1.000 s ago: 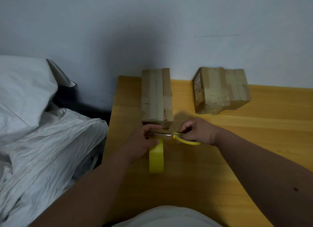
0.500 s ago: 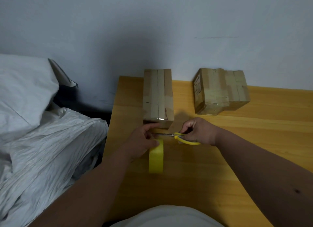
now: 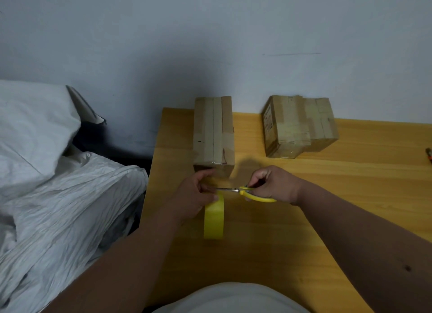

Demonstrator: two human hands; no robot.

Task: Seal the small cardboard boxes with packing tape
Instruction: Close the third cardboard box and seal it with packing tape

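A long cardboard box [image 3: 214, 135] lies on the wooden table [image 3: 350, 195], taped along its top seam. Just in front of its near end, my left hand [image 3: 196, 195] grips a yellow tape roll [image 3: 214, 219] standing on edge, with fingers up by the box's front face. My right hand [image 3: 273, 184] holds yellow-handled scissors [image 3: 247, 192], whose blades point left across the strip of tape between roll and box. Whether the tape is cut cannot be seen. Two more taped boxes [image 3: 299, 125] sit together at the back right.
A grey wall stands right behind the boxes. White rumpled bedding [image 3: 58, 184] and a pillow lie beside the table's left edge. A small dark object [image 3: 429, 156] shows at the right border. My white shirt fills the bottom edge.
Both hands stay almost in place at the box's near end; the scissors remain across the tape. The view has shifted only slightly.
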